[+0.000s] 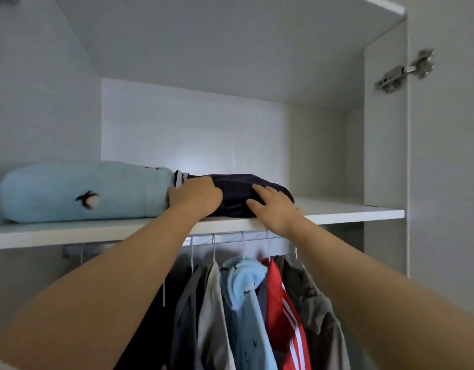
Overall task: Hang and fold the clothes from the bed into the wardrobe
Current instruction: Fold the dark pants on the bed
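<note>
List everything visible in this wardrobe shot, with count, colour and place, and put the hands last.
blue folded garment: one, light blue with a dark motif, left on the shelf
dark folded garment: one, navy with striped trim, mid-shelf, right beside the blue one
shelf: one, white, above the rail
rail: one, metal, under the shelf
hanging garments: at least six; black, grey, beige, light blue, red with white stripes, olive; on the rail
hinge: one, metal, upper right
left hand: curled on the dark garment's left end
right hand: fingers straight, resting on its right end
</note>
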Tool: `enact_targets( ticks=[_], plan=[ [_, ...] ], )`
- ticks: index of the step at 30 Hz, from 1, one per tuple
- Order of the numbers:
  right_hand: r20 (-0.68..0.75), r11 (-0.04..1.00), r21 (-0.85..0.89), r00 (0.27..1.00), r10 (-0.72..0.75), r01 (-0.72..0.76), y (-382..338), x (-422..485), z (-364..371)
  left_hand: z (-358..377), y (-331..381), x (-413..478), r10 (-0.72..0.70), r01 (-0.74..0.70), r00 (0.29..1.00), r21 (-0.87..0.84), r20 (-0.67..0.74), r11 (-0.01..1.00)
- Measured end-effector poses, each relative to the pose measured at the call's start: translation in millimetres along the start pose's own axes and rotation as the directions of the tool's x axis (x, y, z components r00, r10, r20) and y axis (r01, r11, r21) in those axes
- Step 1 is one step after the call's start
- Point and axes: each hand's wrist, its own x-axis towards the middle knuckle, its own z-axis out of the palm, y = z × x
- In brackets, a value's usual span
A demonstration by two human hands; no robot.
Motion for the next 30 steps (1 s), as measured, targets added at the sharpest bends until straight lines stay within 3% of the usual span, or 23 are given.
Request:
enact_targets(
  ticks=[4,7,11,14,18,21,24,30],
  plan=[
    [-0.049,0.966,0.249,0.995,0.082,-0.067,13.7,-53.6,-22.3,-7.2,36.7,-42.3,0.113,-0.125,0.992,-0.233,-0.063,0.964],
    [-0.101,0.94,0.319,0.981,0.163,-0.123,27.5,-98.8,-43.0,-3.7,68.3,-80.0,0.209,-0.225,0.974,-0.46,-0.087,0.859],
    [-0.167,0.914,0.348,0.945,0.281,-0.21,54.7,-168.0,-74.9,16.0,116.5,-131.2,0.284,-0.21,0.959,-0.633,0.017,0.745],
    [-0.199,0.873,0.353,0.885,0.421,-0.336,87.4,-241.1,-104.6,37.7,164.1,-189.2,0.362,-0.158,0.925,-0.749,0.117,0.644],
    [-0.22,0.742,0.406,0.731,0.645,-0.533,126.3,-374.7,-142.0,61.8,239.3,-297.3,0.471,-0.047,0.846,-0.845,0.25,0.533],
    [-0.238,0.607,0.445,0.567,0.788,-0.658,147.1,-487.3,-167.1,68.3,295.4,-391.5,0.588,0.071,0.723,-0.885,0.364,0.46],
    [-0.279,0.459,0.483,0.365,0.888,-0.746,155.9,-596.1,-187.2,66.3,336.5,-492.1,0.714,0.149,0.544,-0.888,0.441,0.434],
    [-0.33,0.201,0.577,-0.001,0.944,-0.792,145.5,-796.5,-208.7,58.1,393.8,-683.4,0.801,0.35,0.143,-0.787,0.581,0.508]
  ],
)
